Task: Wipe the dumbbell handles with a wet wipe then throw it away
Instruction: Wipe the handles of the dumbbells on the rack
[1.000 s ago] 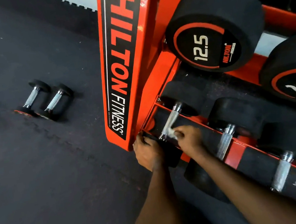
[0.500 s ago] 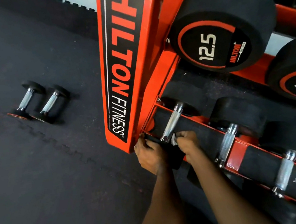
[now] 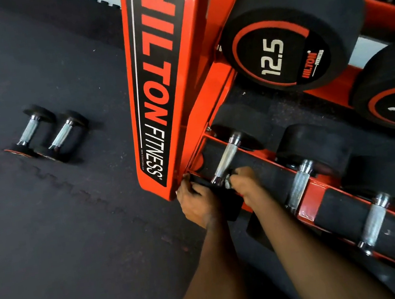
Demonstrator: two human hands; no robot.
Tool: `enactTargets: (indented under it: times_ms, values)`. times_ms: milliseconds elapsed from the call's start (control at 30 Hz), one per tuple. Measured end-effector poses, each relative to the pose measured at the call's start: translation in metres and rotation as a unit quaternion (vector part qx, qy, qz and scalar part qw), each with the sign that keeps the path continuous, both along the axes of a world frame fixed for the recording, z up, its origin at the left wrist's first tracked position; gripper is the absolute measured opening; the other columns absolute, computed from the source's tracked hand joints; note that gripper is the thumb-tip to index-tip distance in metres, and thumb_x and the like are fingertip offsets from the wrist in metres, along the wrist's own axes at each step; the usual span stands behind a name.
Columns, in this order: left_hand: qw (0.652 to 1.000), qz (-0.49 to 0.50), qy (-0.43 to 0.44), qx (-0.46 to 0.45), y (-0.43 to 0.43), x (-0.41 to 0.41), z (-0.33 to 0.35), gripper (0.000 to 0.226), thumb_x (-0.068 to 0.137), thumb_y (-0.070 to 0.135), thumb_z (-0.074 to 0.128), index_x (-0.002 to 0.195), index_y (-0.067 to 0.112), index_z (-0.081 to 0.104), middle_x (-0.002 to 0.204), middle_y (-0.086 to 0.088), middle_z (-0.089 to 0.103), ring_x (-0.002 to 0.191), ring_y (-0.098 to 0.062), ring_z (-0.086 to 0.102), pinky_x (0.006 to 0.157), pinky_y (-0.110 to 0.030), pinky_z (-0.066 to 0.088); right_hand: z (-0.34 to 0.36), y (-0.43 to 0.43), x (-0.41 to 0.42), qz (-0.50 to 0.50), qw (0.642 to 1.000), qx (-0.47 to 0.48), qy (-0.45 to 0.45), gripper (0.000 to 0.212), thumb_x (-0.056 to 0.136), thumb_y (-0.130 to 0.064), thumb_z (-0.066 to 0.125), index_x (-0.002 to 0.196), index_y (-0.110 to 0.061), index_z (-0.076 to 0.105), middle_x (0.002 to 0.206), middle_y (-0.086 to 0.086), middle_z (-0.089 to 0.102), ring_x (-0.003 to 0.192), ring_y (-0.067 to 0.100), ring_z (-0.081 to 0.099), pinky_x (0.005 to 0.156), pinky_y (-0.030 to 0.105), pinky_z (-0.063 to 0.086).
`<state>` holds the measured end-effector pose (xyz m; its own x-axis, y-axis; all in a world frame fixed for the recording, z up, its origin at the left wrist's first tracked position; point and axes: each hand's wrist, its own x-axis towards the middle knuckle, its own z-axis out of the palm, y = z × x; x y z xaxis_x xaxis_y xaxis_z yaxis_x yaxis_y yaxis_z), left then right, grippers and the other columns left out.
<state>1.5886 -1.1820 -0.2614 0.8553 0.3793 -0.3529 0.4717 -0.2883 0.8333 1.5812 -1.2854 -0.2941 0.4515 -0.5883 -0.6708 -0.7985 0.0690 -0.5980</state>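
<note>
Orange steel dumbbell rack (image 3: 205, 53) fills the right of view, black rubber gym floor (image 3: 64, 246) the left. Against the frame a second ago, the view has closed in on the rack and tilted a little; the pair of small black-ended dumbbells (image 3: 45, 135) on the floor sits further left.

Lowest tier, leftmost black rubber-ended dumbbell: its knurled chrome handle (image 3: 226, 160) now shows bare along nearly its whole length. A second ago the right hand (image 3: 244, 184) sat higher on the metal; it has since slid down to the near collar. Judgement: this stroke has run the length of the bar, so this handle is close to done (the two neighbouring handles to the right look untouched).

Left hand (image 3: 199, 205) is clamped around the near black end, steadying it, much as before.

White wet wipe (image 3: 227, 182): only a scrap shows, pinched in the right hand's closed fingers against the handle's base.
</note>
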Motion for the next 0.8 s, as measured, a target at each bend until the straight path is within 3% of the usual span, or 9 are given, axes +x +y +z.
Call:
enactTargets:
  times_ms: [133, 267, 367, 433, 500, 533, 633, 700, 800]
  values:
    - [1.0, 0.002, -0.004, -0.003, 0.0, -0.002, 0.003, 0.053, 0.082, 0.031, 0.038, 0.12, 0.021, 0.073, 0.123, -0.007, 0.069, 0.124, -0.032, 0.058, 0.098, -0.041, 0.045, -0.005, 0.004, -0.001, -0.001, 1.0, -0.002, -0.006, 0.016, 0.074, -0.005, 0.056, 0.078, -0.005, 0.072, 0.073, 0.009, 0.073, 0.066, 0.022, 0.068, 0.062, 0.04, 0.057]
    - [1.0, 0.002, -0.007, 0.0, 0.0, -0.001, 0.003, 0.053, 0.082, 0.032, 0.038, 0.121, 0.021, 0.073, 0.123, -0.006, 0.068, 0.119, -0.029, 0.059, 0.096, -0.038, 0.044, 0.003, 0.0, -0.011, -0.015, 1.0, -0.009, -0.018, 0.013, 0.077, 0.0, 0.067, 0.087, -0.003, 0.075, 0.07, 0.007, 0.07, 0.062, 0.016, 0.061, 0.061, 0.03, 0.049]
    - [1.0, 0.002, -0.003, -0.002, 0.001, -0.003, 0.003, 0.053, 0.082, 0.032, 0.039, 0.121, 0.021, 0.073, 0.123, -0.005, 0.068, 0.119, -0.028, 0.059, 0.096, -0.038, 0.044, 0.023, -0.008, -0.017, -0.024, 0.996, 0.03, -0.079, 0.02, 0.08, 0.01, 0.067, 0.098, 0.002, 0.069, 0.073, 0.008, 0.067, 0.051, 0.003, 0.06, 0.053, 0.015, 0.048]
    - [1.0, 0.006, -0.004, -0.007, 0.001, -0.003, 0.003, 0.052, 0.082, 0.031, 0.039, 0.121, 0.021, 0.073, 0.123, -0.004, 0.068, 0.119, -0.028, 0.06, 0.097, -0.037, 0.045, 0.041, -0.016, -0.015, 0.032, 0.984, -0.08, -0.159, 0.027, 0.083, 0.015, 0.057, 0.103, 0.0, 0.069, 0.089, 0.01, 0.07, 0.063, -0.002, 0.065, 0.062, 0.007, 0.049]
    - [1.0, 0.008, -0.005, -0.013, 0.001, -0.003, 0.004, 0.049, 0.084, 0.029, 0.042, 0.121, 0.02, 0.073, 0.123, -0.004, 0.068, 0.117, -0.027, 0.06, 0.096, -0.036, 0.045, 0.049, -0.022, -0.008, 0.122, 0.927, -0.26, -0.24, 0.035, 0.082, 0.014, 0.053, 0.105, -0.004, 0.072, 0.1, 0.006, 0.073, 0.087, 0.01, 0.069, 0.079, 0.015, 0.052]
    - [1.0, 0.006, -0.004, -0.015, 0.0, -0.002, 0.004, 0.046, 0.086, 0.028, 0.044, 0.121, 0.02, 0.073, 0.122, -0.004, 0.068, 0.117, -0.027, 0.06, 0.096, -0.036, 0.044, 0.047, -0.024, -0.004, 0.169, 0.896, -0.304, -0.275, 0.037, 0.082, 0.01, 0.053, 0.108, -0.007, 0.073, 0.103, 0.005, 0.074, 0.095, 0.013, 0.068, 0.086, 0.02, 0.052]
    - [1.0, 0.005, -0.004, -0.015, 0.0, -0.002, 0.003, 0.048, 0.084, 0.028, 0.042, 0.12, 0.02, 0.073, 0.122, -0.005, 0.068, 0.118, -0.029, 0.06, 0.096, -0.038, 0.044, 0.027, -0.026, -0.002, 0.384, 0.817, -0.306, -0.302, 0.034, 0.09, -0.012, 0.05, 0.114, -0.015, 0.074, 0.113, 0.004, 0.072, 0.111, 0.017, 0.063, 0.1, 0.029, 0.047]
    - [1.0, 0.007, -0.011, -0.014, 0.0, -0.002, 0.002, 0.05, 0.083, 0.029, 0.04, 0.119, 0.019, 0.073, 0.121, -0.005, 0.069, 0.119, -0.029, 0.06, 0.097, -0.04, 0.045, 0.01, -0.031, -0.007, 0.521, 0.728, -0.349, -0.276, 0.031, 0.086, -0.011, 0.062, 0.115, -0.014, 0.073, 0.117, 0.003, 0.071, 0.117, 0.022, 0.061, 0.103, 0.034, 0.044]
    - [1.0, 0.009, -0.016, -0.018, 0.0, -0.002, 0.0, 0.049, 0.083, 0.029, 0.041, 0.118, 0.019, 0.074, 0.121, -0.004, 0.07, 0.121, -0.03, 0.06, 0.099, -0.042, 0.046, 0.014, -0.045, -0.004, 0.606, 0.643, -0.398, -0.247, 0.033, 0.083, -0.016, 0.065, 0.116, -0.017, 0.072, 0.117, -0.003, 0.071, 0.116, 0.02, 0.059, 0.103, 0.032, 0.039]
